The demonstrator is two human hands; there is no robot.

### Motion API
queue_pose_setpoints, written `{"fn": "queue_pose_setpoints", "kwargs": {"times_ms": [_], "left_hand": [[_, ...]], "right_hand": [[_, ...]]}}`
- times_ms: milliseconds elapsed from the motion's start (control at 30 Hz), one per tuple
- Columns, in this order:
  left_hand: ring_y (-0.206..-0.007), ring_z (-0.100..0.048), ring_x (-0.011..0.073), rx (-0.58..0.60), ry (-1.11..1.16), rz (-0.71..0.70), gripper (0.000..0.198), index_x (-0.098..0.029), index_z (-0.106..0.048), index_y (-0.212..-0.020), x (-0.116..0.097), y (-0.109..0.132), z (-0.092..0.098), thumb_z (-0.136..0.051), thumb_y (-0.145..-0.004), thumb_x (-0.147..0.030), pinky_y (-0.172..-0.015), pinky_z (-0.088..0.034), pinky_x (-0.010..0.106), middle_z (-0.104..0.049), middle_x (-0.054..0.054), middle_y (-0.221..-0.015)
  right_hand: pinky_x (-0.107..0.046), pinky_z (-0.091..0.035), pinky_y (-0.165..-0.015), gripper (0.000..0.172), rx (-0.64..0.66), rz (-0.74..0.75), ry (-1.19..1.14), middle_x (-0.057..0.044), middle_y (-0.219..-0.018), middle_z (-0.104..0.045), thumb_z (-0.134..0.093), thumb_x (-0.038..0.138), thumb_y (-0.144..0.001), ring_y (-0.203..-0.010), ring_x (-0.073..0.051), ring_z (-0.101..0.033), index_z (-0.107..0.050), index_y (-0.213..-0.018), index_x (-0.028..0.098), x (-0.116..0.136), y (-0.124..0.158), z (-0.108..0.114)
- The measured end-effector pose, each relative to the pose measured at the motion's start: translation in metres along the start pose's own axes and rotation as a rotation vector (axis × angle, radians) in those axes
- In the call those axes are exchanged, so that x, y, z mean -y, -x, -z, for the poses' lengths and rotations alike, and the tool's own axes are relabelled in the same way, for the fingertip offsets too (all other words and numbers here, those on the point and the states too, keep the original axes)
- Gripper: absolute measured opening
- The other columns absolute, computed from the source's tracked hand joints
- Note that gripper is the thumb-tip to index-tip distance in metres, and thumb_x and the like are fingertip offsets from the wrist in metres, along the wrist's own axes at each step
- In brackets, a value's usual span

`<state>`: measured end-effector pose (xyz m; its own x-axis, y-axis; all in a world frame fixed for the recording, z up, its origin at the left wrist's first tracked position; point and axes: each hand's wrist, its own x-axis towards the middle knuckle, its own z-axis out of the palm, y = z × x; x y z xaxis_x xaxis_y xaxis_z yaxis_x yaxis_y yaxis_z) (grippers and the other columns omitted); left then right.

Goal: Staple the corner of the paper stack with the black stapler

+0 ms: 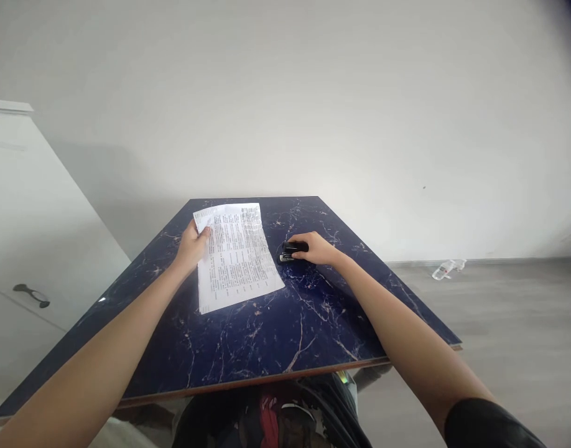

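Observation:
Printed white paper sheets (236, 255) lie on a dark blue marbled table (267, 330). My left hand (193, 242) pinches the left edge of the sheets near their top, thumb on the paper. My right hand (316, 247) rests to the right of the sheets, fingers closed over a small black stapler (291, 251) that sits on the tabletop. The stapler's far end pokes out from under my fingers toward the paper.
A white cabinet (28, 249) with a dark handle (32, 295) stands at the left. Behind the table is a plain white wall. A crumpled plastic bottle (448, 268) lies on the grey floor at the right. Dark clothing shows under the table's near edge.

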<state>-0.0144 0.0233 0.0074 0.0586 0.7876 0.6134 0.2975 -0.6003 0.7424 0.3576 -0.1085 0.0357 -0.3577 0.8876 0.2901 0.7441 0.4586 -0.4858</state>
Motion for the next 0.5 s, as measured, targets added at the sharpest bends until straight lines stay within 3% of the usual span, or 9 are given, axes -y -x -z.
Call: {"fn": "queue_pose_setpoints", "kwargs": {"times_ms": [300, 500], "left_hand": [[-0.114, -0.068, 0.0307, -0.043, 0.072, -0.015, 0.036, -0.02, -0.064, -0.118, -0.011, -0.001, 0.005, -0.065, -0.088, -0.039, -0.105, -0.05, 0.051, -0.072, 0.012, -0.122], [-0.113, -0.068, 0.0296, -0.043, 0.029, -0.034, 0.032, -0.019, -0.064, -0.117, -0.011, -0.003, 0.008, -0.062, -0.09, -0.036, -0.106, -0.05, 0.049, -0.072, 0.012, -0.123]], "right_hand": [[-0.038, -0.054, -0.088, 0.038, 0.179, 0.097, -0.111, -0.007, -0.116, -0.074, -0.071, 0.029, -0.086, -0.101, -0.025, -0.07, -0.072, -0.123, 0.024, 0.021, 0.001, -0.003], [-0.033, -0.05, -0.08, 0.035, 0.147, 0.108, -0.134, -0.007, -0.106, -0.074, -0.064, 0.048, -0.093, -0.089, -0.021, -0.067, -0.073, -0.112, 0.02, 0.034, 0.001, -0.008]]}}
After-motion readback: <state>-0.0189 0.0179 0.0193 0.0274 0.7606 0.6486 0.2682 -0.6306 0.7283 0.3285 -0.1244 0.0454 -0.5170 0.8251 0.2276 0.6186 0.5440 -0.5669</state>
